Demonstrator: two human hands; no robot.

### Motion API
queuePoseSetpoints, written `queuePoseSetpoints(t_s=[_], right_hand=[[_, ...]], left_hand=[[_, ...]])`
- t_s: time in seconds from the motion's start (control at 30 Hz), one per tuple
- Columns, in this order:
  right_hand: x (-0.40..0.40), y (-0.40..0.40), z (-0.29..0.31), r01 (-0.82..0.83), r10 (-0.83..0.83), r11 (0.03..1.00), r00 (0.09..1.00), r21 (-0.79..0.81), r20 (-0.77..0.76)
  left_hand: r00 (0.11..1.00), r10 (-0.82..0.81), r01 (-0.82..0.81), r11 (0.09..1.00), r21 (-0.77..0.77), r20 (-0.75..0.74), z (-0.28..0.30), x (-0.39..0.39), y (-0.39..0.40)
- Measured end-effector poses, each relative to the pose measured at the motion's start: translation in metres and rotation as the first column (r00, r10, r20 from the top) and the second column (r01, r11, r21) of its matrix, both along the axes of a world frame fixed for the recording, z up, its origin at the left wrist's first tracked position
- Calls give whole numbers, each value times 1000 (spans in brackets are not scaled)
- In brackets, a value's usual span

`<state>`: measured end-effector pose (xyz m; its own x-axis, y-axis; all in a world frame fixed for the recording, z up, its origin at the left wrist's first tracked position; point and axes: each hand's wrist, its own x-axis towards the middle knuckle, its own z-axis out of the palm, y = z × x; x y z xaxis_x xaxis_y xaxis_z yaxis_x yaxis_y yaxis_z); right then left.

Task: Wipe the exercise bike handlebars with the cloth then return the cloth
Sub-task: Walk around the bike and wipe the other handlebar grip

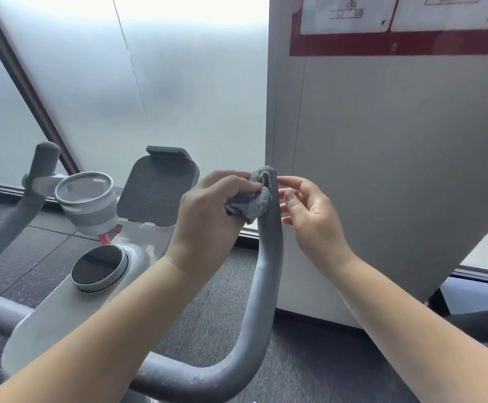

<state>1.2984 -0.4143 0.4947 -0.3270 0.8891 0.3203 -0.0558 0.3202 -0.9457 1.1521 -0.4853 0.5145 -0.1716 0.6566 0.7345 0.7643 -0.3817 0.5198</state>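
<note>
Grey cloth [250, 200] bunched in left hand [207, 212], pressed on right handlebar [268, 242] tip, 12 o'clock. Right hand [309, 216] at 3 o'clock of tip, fingers spread, empty.

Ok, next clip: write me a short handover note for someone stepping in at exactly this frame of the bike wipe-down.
Left hand: gripping the grey cloth, pressed against the top of the right handlebar, near its tip.
Right hand: open and empty, fingers spread just beside the same bar, not clearly touching it.
Left handlebar: off to the left, no hand on it.
Done: cannot tell how much has been wiped; the cloth is on the right bar's upper end only.
Left: finish down the right bar, make sure the left bar is wiped, then put the cloth back. Its home spot is not in view.
</note>
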Motion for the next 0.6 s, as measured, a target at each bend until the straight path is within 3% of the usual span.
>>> queuePoseSetpoints(t_s=[0.2,0.37,0.6], right_hand=[[-1,-4,-4,-15,15,1000,1000,-20,-8],[2,-6,-4,-13,13,1000,1000,-7,7],[9,-9,-6,-64,66,998,996,-28,65]], left_hand=[[982,-157,139,978,-156,-107,-10,-4,-26],[993,35,-33,999,22,-110,10,5,-16],[994,66,-64,998,18,-82,18,19,3]])
